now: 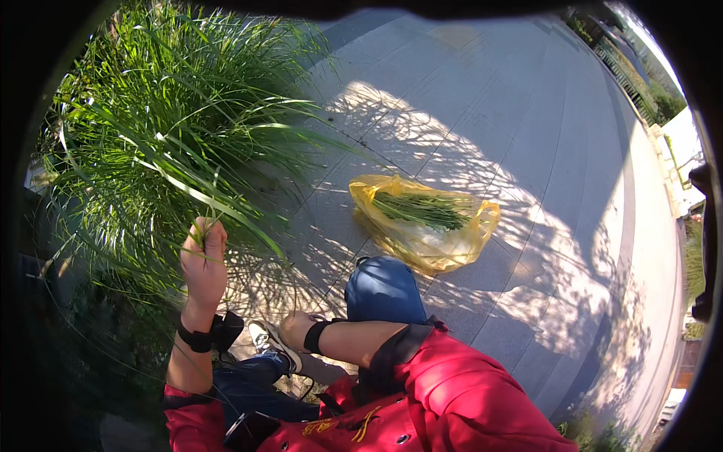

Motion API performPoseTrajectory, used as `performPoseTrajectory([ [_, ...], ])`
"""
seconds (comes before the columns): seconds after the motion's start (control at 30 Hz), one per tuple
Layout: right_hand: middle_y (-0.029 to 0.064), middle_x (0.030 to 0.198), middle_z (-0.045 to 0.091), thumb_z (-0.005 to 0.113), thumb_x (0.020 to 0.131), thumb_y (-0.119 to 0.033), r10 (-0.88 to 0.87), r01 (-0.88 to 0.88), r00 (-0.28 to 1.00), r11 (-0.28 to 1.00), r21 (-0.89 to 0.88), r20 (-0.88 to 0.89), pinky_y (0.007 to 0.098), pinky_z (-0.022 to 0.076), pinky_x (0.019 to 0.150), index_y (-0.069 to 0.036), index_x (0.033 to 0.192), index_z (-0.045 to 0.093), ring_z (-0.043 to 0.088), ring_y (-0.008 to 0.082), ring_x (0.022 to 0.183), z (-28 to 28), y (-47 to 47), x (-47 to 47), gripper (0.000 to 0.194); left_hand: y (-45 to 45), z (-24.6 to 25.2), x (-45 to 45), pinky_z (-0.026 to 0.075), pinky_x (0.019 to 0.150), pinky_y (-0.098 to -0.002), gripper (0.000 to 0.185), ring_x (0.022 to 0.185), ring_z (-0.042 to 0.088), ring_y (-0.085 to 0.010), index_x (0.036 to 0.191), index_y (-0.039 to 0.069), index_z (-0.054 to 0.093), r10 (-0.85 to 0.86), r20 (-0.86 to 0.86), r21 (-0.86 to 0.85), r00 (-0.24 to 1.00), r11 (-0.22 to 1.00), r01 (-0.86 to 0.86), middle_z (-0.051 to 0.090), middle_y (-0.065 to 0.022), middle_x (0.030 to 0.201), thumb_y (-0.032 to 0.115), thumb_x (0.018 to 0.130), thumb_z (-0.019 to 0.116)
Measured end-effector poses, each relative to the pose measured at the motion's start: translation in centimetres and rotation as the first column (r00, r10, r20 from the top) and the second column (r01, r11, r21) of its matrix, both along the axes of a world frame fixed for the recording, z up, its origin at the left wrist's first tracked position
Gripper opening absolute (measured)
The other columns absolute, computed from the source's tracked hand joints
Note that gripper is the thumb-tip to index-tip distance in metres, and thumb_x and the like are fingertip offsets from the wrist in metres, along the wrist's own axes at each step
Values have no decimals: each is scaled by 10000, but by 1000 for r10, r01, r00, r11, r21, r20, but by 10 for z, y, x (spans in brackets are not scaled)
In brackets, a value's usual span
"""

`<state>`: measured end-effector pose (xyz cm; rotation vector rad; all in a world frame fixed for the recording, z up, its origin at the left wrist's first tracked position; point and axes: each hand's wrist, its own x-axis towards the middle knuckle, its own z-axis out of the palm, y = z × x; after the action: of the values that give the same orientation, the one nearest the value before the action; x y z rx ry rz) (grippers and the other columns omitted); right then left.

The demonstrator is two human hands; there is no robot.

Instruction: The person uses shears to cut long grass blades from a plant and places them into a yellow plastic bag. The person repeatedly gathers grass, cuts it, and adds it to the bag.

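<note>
My left hand [204, 248] is closed around several long green grass blades [226, 210], which fan out above and beside the fist. Behind it rises a large clump of ornamental grass [186, 101]. My right hand [296, 329] is low in front of me, over the white-and-dark shoe [277, 344]; its fingers are turned away, so whether it holds anything is hidden. Beyond my bent knee [385, 288], a yellow plastic bag [452, 257] lies on the paving with its mouth spread. Cut green blades [423, 209] lie in a bundle inside it, with something whitish underneath.
Large paving slabs [508, 107] stretch to the right of the grass, dappled with shadow. Dark foliage [113, 322] grows low on the left. A railing [627, 73] and low wall run along the far right edge. Small plants [593, 432] show at the bottom right.
</note>
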<state>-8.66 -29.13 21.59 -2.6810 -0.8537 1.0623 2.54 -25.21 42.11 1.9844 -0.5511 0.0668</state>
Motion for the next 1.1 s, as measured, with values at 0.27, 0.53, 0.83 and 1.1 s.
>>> performPoseTrajectory([
  [0.27,42,924,706,761,676,-285,17,17,972,990,142,-235,508,550,638,-139,954,736,673,297,813,22,15,11,314,-223,1,4,431,549,-323,46,607,518,-301,847,-21,523,-688,289,97,666,713,695,493,-122,707,-55,829,548],
  [0.53,119,880,691,651,789,-312,-80,152,977,910,386,-196,476,529,570,-44,962,702,664,307,698,53,-20,-12,323,-373,-143,1,461,745,-424,172,872,563,-364,933,27,512,-970,92,51,224,230,972,553,-153,888,68,795,607],
  [0.83,121,835,693,647,755,-261,-63,172,968,871,460,-242,516,522,542,-55,917,718,668,309,680,48,-23,-6,272,-345,-272,77,425,961,-409,555,1178,481,-340,1319,109,454,-842,-396,599,367,65,798,454,-140,1330,108,803,659],
  [1.1,122,795,694,643,724,-215,-100,199,964,885,421,-246,551,517,518,-64,878,733,671,311,663,44,-15,-8,233,-294,-204,85,443,939,-404,382,1108,546,-311,1236,74,542,-816,-547,361,188,-28,932,578,-118,1213,119,859,584],
])
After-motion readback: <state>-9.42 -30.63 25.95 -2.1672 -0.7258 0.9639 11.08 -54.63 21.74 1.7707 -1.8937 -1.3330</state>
